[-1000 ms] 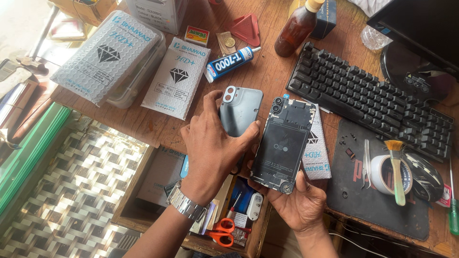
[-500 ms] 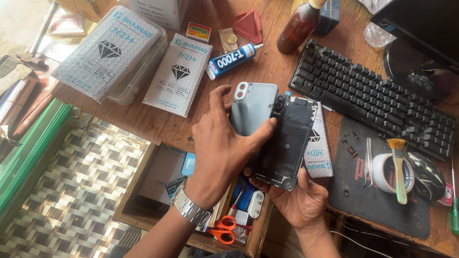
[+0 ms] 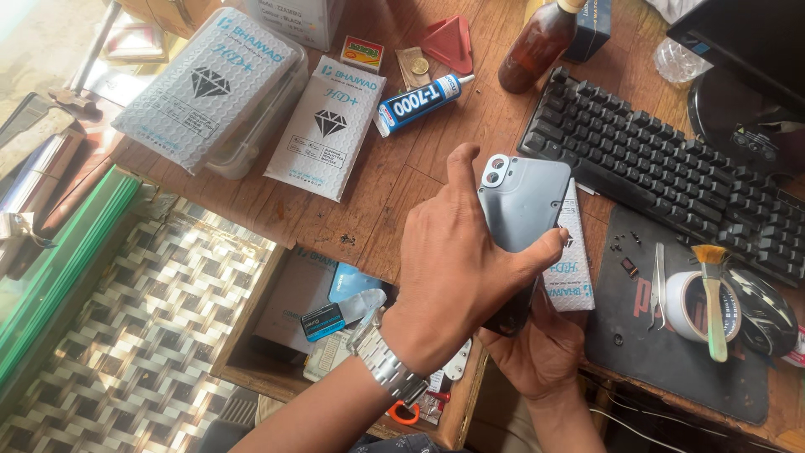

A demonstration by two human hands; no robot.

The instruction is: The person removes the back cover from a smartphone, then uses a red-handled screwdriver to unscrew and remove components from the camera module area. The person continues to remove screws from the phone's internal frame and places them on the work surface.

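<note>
My left hand [image 3: 457, 268], with a metal watch on its wrist, presses a grey-blue phone back cover [image 3: 524, 201] with a twin camera cut-out onto the phone body [image 3: 513, 317]. That dark body is mostly hidden beneath the cover and my fingers. My right hand [image 3: 545, 348] cradles the phone from below, near the table's front edge. A white flat packet [image 3: 572, 260] lies on the table right under the phone.
A black keyboard [image 3: 671, 176] lies right of the phone. A dark mat [image 3: 662, 352] carries tweezers, small screws, a tape roll [image 3: 689, 306] and a brush [image 3: 713, 294]. A glue tube [image 3: 419, 102], brown bottle [image 3: 537, 46] and white packets [image 3: 327, 126] lie behind. An open drawer [image 3: 293, 310] sits below left.
The back cover was held beside the open phone body; my left hand has swung it over and laid it on top, so the phone's insides are now covered.
</note>
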